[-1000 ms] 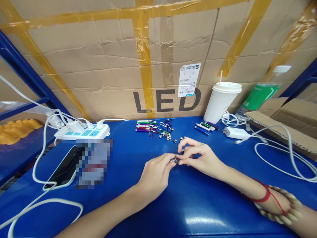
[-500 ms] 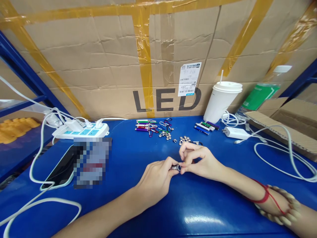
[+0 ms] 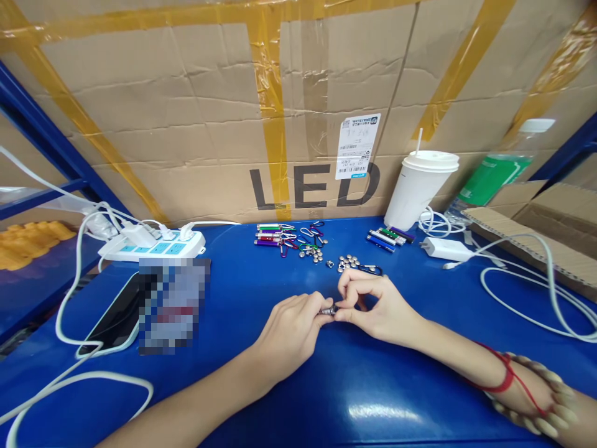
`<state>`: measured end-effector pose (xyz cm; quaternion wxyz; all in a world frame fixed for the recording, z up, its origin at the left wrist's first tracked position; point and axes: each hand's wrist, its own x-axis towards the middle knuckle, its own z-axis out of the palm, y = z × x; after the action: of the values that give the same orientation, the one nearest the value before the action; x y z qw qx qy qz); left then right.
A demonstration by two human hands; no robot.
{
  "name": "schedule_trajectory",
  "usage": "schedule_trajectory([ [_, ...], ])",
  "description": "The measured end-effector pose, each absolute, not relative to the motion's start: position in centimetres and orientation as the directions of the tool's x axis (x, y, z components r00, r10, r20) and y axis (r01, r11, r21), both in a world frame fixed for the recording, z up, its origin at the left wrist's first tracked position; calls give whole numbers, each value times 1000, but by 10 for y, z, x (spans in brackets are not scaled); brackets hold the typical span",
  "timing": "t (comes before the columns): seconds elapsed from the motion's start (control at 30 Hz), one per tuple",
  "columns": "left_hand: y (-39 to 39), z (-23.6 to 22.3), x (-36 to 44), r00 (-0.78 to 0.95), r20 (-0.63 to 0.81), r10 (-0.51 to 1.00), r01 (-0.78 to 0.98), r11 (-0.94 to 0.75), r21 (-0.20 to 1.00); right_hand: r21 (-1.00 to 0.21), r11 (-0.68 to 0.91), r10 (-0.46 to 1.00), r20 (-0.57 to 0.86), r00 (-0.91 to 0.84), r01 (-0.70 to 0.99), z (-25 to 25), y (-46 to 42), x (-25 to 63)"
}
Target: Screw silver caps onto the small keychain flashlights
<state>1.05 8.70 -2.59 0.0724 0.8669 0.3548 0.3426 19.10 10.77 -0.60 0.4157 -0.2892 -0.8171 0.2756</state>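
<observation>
Work looks partway through, judging from how the parts lie. One tube [image 3: 327, 310] is in hand, held just above the table [image 3: 280, 404], and it seems unfinished. The left hand [image 3: 289, 323] pinches it between thumb and fingers, most of it hidden in the grip. The right hand [image 3: 382, 308] has thumb and forefinger pressed together at its exposed end; whether they hold anything small cannot be told.

Toward the back, a row of coloured tubes [image 3: 269, 238] lies with clips [image 3: 318, 231] at its right end; these may be finished, though how each clip is fastened is too small to tell. Farther right, near the cup [image 3: 405, 193], a second group of tubes [image 3: 380, 243] shows no clips, so which stage those have reached is unclear.

Round metal discs [image 3: 349, 260] lie loose beyond the right hand, with a dark clip [image 3: 372, 270] beside them. More discs [image 3: 317, 256] sit near the clipped row. These loose parts suggest there is work left, but how much cannot be judged.
</observation>
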Motion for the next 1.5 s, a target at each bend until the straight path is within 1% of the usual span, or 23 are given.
schedule_trajectory([
  [0.13,89,-26,8,511,551,660,575,-739,352,-712,652,732,500,-463,262,-7,109,190],
  [0.27,90,-26,8,479,566,671,584,-725,365,-767,592,774,456,-440,246,-7,111,189],
  [0.4,91,-25,10,435,568,699,567,-702,431,-809,535,807,405,-430,242,-9,115,189],
  [0.57,91,-22,12,425,490,761,549,-647,529,-816,529,807,399,-436,232,-8,118,191],
  [0.77,91,-23,12,431,500,751,508,-660,553,-800,551,802,429,-416,237,-7,116,190],
  [0.9,90,-23,13,424,434,795,492,-604,627,-786,560,803,436,-407,262,-8,117,191],
  [1.1,90,-22,16,402,304,863,495,-485,721,-788,539,817,402,-413,299,-8,117,194],
  [1.27,88,-17,15,390,234,891,489,-415,767,-746,595,777,439,-450,300,-5,117,196],
  [1.4,87,-15,14,410,208,888,476,-403,782,-605,743,650,552,-523,285,-2,119,199],
  [1.5,87,-15,13,453,172,875,498,-408,765,-515,822,549,608,-574,242,0,122,203],
])
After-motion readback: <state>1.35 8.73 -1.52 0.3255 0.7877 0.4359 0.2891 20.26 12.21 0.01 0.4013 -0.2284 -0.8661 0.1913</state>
